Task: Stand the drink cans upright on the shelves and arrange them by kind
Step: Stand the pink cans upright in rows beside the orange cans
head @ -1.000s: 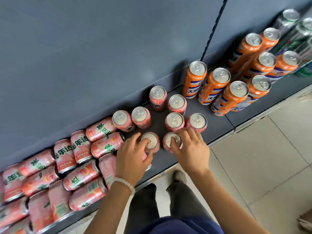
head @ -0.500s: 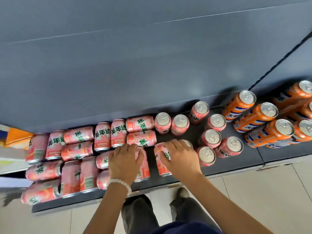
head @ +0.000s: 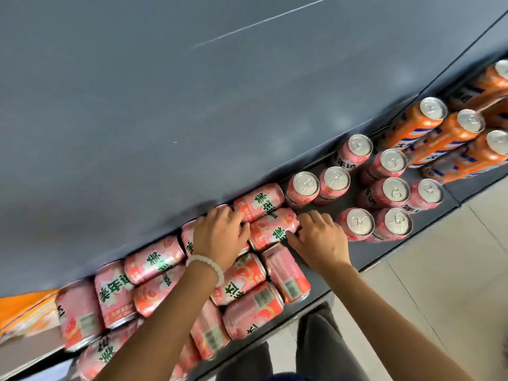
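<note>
Both hands reach down to one pink can lying on its side (head: pixel 272 228) on the dark grey shelf (head: pixel 343 254). The right hand (head: pixel 320 240) curls its fingers around the right end of this can and grasps it. The left hand (head: pixel 220 235), with a white bead bracelet (head: pixel 204 266) on the wrist, lies with curled fingers over the can's left end and over a neighbouring can; I cannot tell if it truly holds one.

Around the hands, to the left and in front, many more fallen pink cans (head: pixel 154 273) lie close together, smooth and shiny, with green letters. To the right, eight upright pink cans (head: pixel 360 222) show round silver tops. Further right stand tall orange cans (head: pixel 464 125) with blue and white stripes.
</note>
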